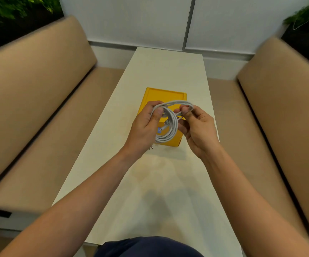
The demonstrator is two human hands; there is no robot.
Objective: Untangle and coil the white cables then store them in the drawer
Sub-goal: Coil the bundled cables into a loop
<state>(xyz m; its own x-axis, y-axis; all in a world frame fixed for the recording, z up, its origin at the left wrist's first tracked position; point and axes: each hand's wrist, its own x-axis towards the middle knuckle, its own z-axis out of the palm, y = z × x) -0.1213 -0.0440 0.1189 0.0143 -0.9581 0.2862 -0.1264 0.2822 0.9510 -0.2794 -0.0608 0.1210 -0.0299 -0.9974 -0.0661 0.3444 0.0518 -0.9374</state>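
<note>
Over the middle of a long pale table [168, 67], seen from the head camera looking down, two bare hands hold a white cable [172, 127] in the air, already wound into a loose coil of several loops. The left hand [144, 127] grips the coil's left side, its fingers curled round the strands and its thumb pressed over them on top. The right hand [198, 130] pinches the topmost loop between thumb and forefinger at the coil's right side; its other fingers curl underneath. A small connector [159, 130] with a bluish tip pokes out near the left palm. Directly beneath the hands, midway between the table's long edges, sits a yellow drawer box [165, 94]; the hands hide its front, so whether the drawer is open cannot be told. Tan padded benches [38, 89] run along both long sides of the table. The cable looks light, soft and springy, so its loops will likely spread apart if released. It seems best held by clamping all the strands together at one point on the ring, not by one loop or the connector.
</note>
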